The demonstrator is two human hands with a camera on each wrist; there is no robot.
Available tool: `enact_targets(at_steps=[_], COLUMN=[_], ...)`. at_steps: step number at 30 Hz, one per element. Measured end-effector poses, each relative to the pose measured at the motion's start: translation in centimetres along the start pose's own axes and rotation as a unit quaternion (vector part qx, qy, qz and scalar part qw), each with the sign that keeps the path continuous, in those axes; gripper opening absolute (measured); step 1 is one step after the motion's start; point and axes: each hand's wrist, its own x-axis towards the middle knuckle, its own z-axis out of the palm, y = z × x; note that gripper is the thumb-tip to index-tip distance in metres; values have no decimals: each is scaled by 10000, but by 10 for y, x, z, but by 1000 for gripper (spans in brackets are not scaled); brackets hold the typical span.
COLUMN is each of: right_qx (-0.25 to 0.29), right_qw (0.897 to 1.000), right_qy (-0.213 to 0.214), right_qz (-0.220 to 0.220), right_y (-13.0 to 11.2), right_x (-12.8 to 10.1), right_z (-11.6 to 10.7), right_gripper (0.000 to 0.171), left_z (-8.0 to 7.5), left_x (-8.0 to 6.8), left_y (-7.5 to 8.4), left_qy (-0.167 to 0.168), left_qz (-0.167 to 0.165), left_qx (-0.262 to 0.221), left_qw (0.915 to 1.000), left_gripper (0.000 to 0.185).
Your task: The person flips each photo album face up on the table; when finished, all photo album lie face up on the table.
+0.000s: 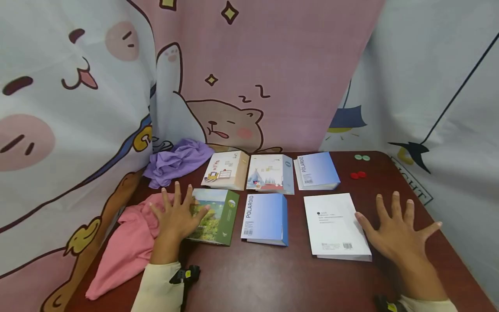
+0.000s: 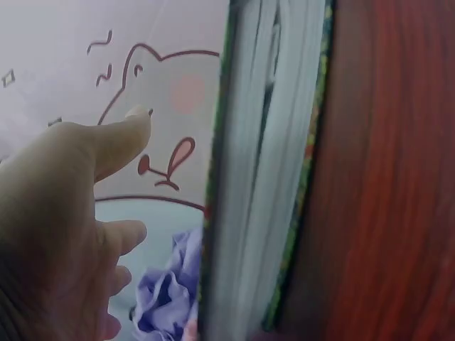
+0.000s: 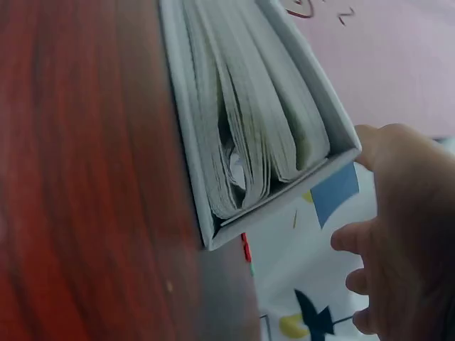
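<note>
My left hand (image 1: 177,223), fingers spread, hovers at the left side of a green album (image 1: 226,221) with a landscape cover, overlapping it in the head view. Thick page edges of that album (image 2: 245,170) show beside the hand in the left wrist view. On the right, my other hand (image 1: 401,236) is spread wide, its thumb tip at the right edge of a white album (image 1: 335,229) lying back cover up. The right wrist view shows the white album's pages (image 3: 242,92) end-on, with the thumb partly hidden behind its corner. Neither hand grips anything.
A blue POLAROID album (image 1: 265,216) lies between the hands. Behind stand a cream album (image 1: 226,171), a tent-picture album (image 1: 269,173) and another blue album (image 1: 317,171). Pink cloth (image 1: 132,238) and purple cloth (image 1: 177,160) lie left; green discs (image 1: 362,157) and red discs (image 1: 358,175) lie back right.
</note>
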Motion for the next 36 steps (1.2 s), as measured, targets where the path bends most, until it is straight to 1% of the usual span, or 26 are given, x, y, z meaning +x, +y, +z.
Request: enact_targets(at_steps=[3, 6, 11, 16, 23, 27, 31, 33, 36], right_qx=[-31, -40, -64, 36, 52, 120, 145, 161, 334], right_qw=[9999, 9996, 9982, 9960, 9908, 9865, 9815, 9795, 9761], right_qy=[39, 79, 180, 211, -100, -194, -238, -253, -328], right_qz=[-158, -279, -560, -864, -1348, -1623, -1893, -1993, -2121], right_y=[-11, -24, -51, -87, -134, -160, -185, -197, -213], right_x=[4, 6, 10, 17, 24, 26, 26, 26, 26], right_z=[-3, -7, -16, -23, -17, -13, -8, -6, -3], right_gripper=[109, 109, 108, 106, 103, 102, 100, 99, 97], left_z=[-3, -7, -11, -14, -12, -11, -11, -10, -9], left_x=[-2, -3, -6, -8, -8, -8, -9, -10, -10], left_y=[4, 10, 22, 31, 32, 31, 29, 28, 27], left_qy=[95, 169, 110, 57, -64, -48, -14, -45, -120], left_qz=[55, 173, 427, 691, 973, 1098, 1186, 1239, 1391], left_qx=[105, 106, 77, -15, -265, -395, -429, -421, -412], left_qw=[9999, 9997, 9990, 9976, 9949, 9932, 9920, 9914, 9893], left_gripper=[103, 102, 101, 103, 106, 106, 106, 106, 107])
